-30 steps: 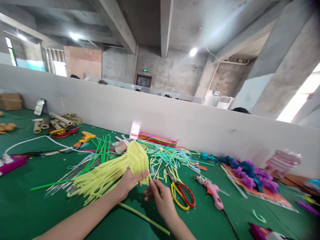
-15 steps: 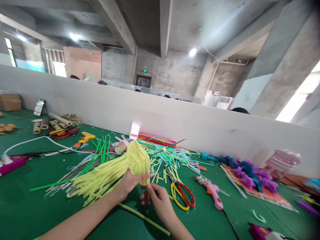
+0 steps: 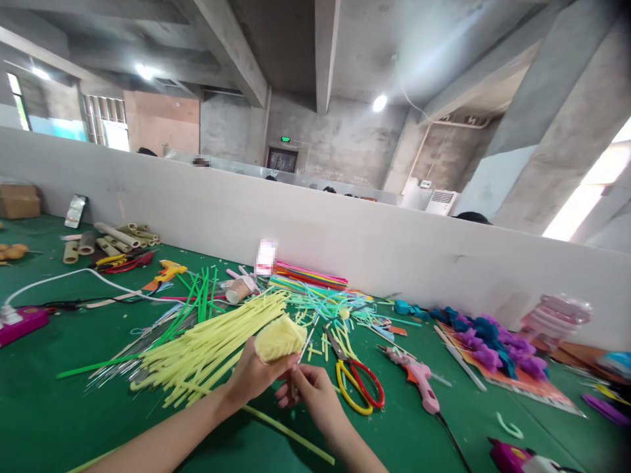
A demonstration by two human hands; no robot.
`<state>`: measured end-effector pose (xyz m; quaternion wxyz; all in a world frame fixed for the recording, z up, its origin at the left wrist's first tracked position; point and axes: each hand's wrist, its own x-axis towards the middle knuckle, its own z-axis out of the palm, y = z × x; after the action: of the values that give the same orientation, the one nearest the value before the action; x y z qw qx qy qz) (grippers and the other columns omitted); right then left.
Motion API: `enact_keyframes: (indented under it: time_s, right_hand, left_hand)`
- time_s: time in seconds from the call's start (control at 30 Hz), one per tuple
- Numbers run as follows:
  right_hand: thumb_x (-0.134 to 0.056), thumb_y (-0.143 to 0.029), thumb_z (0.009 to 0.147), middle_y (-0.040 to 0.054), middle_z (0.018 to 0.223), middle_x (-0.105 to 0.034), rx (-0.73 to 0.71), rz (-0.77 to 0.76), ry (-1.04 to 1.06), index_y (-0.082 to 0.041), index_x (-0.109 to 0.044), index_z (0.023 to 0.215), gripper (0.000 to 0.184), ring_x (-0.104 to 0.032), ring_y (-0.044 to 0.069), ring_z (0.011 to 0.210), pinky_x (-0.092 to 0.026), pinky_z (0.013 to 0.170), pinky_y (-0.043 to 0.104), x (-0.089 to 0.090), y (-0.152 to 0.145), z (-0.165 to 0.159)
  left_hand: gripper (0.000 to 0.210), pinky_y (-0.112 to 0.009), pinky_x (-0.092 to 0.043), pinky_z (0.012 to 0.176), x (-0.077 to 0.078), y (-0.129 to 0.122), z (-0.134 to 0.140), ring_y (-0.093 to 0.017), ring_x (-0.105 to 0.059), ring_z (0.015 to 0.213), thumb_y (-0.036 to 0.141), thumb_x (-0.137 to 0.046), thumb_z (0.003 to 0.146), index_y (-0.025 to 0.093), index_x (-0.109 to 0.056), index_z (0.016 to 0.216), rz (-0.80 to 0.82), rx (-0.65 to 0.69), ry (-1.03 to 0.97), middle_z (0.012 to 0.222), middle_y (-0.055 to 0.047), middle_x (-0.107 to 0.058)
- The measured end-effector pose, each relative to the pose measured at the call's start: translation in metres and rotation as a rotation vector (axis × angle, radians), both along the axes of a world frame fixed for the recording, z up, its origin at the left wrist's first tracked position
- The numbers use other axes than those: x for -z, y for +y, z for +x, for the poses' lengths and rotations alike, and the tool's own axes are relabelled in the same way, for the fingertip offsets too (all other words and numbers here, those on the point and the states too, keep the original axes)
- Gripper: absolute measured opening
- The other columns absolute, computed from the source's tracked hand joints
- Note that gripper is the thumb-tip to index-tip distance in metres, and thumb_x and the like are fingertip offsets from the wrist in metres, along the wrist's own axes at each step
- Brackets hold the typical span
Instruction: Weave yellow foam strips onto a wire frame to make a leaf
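Observation:
My left hand [image 3: 254, 374] is closed around a pale yellow piece made of fuzzy pipe cleaners [image 3: 280, 338], its rounded top tipped toward me. Close beside it, my right hand [image 3: 308, 391] pinches at the lower end of that piece; the exact spot between the fingertips is hidden. Behind and left of my hands lies a heap of loose yellow pipe cleaners [image 3: 211, 341]. Scissors [image 3: 355, 378] with one yellow and one red handle rest just right of my right hand. One yellow stem [image 3: 290, 433] lies on the table below the hands.
Further right are a pink glue gun [image 3: 417, 378] and purple and blue fuzzy pieces [image 3: 493, 341] on an orange sheet. To the left lie green stems [image 3: 203, 295], a yellow glue gun [image 3: 171, 270], bamboo tubes [image 3: 118, 236] and a power strip [image 3: 24, 325]. A white partition [image 3: 384, 236] borders the green table.
The yellow piece has tilted down and toward me, from standing tall to showing its rounded end. Both hands stay close together in nearly the same place.

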<state>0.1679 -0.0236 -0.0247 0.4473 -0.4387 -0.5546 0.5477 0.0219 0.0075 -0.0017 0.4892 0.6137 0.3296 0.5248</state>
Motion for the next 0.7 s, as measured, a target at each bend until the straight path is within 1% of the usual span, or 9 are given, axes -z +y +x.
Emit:
enact_keyframes:
  time_s: [0.07,0.13,0.2,0.27,0.37,0.43,0.5,0.57,0.7]
  right_hand:
    - [-0.054,-0.072,0.073,0.0054,0.054,-0.066,-0.005,0.002,-0.010,-0.011,-0.066,0.074,0.062,-0.060,0.014,0.046,-0.042,0.051,0.023,0.001,0.000,0.001]
    - [-0.055,-0.071,0.073,0.0043,0.051,-0.065,0.002,0.013,-0.017,-0.012,-0.066,0.072,0.060,-0.059,0.014,0.044,-0.043,0.050,0.023,0.000,0.000,0.003]
    - [-0.057,-0.069,0.073,0.0035,0.050,-0.064,0.012,0.016,-0.021,-0.012,-0.067,0.072,0.058,-0.059,0.014,0.044,-0.043,0.050,0.023,-0.001,0.000,0.003]
    - [-0.057,-0.069,0.073,0.0036,0.051,-0.064,0.000,0.004,-0.020,-0.012,-0.067,0.073,0.058,-0.059,0.014,0.045,-0.044,0.051,0.023,-0.002,0.000,0.003]
    - [-0.054,-0.068,0.076,0.0055,0.057,-0.067,-0.038,-0.020,-0.002,-0.011,-0.066,0.079,0.058,-0.061,0.014,0.047,-0.044,0.051,0.023,-0.002,-0.001,0.001]
    - [-0.056,-0.067,0.076,0.0059,0.063,-0.070,-0.027,-0.026,0.038,-0.013,-0.062,0.088,0.056,-0.063,0.013,0.049,-0.043,0.050,0.022,-0.001,-0.001,0.000]
    - [-0.060,-0.064,0.076,0.0042,0.063,-0.070,0.025,-0.010,0.082,-0.016,-0.057,0.092,0.051,-0.063,0.014,0.048,-0.043,0.049,0.021,0.001,0.000,-0.001]
    - [-0.062,-0.062,0.075,0.0019,0.059,-0.068,0.089,0.024,0.115,-0.018,-0.053,0.088,0.047,-0.063,0.014,0.048,-0.044,0.049,0.021,0.001,0.001,0.000]
    - [-0.066,-0.057,0.075,0.0021,0.061,-0.068,0.199,0.111,0.121,-0.017,-0.054,0.084,0.042,-0.062,0.014,0.050,-0.046,0.052,0.024,0.000,0.007,0.008]
  left_hand:
    - [0.007,-0.026,-0.046,0.065,-0.002,-0.001,-0.003,-0.021,-0.061,0.067,0.025,-0.077,0.066,0.021,-0.075,0.071,0.028,0.026,0.033,0.070,-0.005,-0.070]
    - [0.003,-0.026,-0.045,0.069,-0.006,-0.003,-0.006,-0.021,-0.060,0.071,0.024,-0.075,0.068,0.023,-0.076,0.071,0.117,0.054,0.107,0.072,-0.006,-0.070]
    - [0.005,-0.026,-0.044,0.073,-0.008,-0.005,-0.008,-0.021,-0.060,0.074,0.022,-0.072,0.071,0.025,-0.076,0.073,0.222,0.047,0.168,0.075,-0.006,-0.070]
    - [0.006,-0.026,-0.044,0.070,-0.008,-0.005,-0.008,-0.021,-0.059,0.071,0.023,-0.070,0.074,0.024,-0.076,0.072,0.271,0.008,0.207,0.072,-0.006,-0.069]
    - [0.009,-0.025,-0.045,0.061,-0.003,-0.003,-0.004,-0.019,-0.059,0.063,0.028,-0.069,0.076,0.022,-0.075,0.073,0.208,-0.047,0.202,0.068,-0.005,-0.068]
    - [0.012,-0.026,-0.047,0.062,0.002,0.001,0.000,-0.020,-0.062,0.067,0.030,-0.071,0.074,0.021,-0.075,0.080,0.139,-0.082,0.156,0.075,-0.005,-0.071]
    - [0.018,-0.027,-0.050,0.068,0.004,0.005,0.002,-0.023,-0.065,0.075,0.032,-0.074,0.071,0.020,-0.075,0.085,0.070,-0.123,0.093,0.084,-0.005,-0.073]
    - [0.021,-0.028,-0.051,0.071,0.004,0.008,0.003,-0.024,-0.067,0.080,0.034,-0.073,0.071,0.019,-0.074,0.087,0.021,-0.136,0.050,0.087,-0.005,-0.074]
    - [0.019,-0.029,-0.050,0.078,0.003,0.010,0.002,-0.024,-0.066,0.085,0.034,-0.071,0.074,0.022,-0.073,0.088,0.070,-0.077,0.114,0.091,-0.004,-0.074]
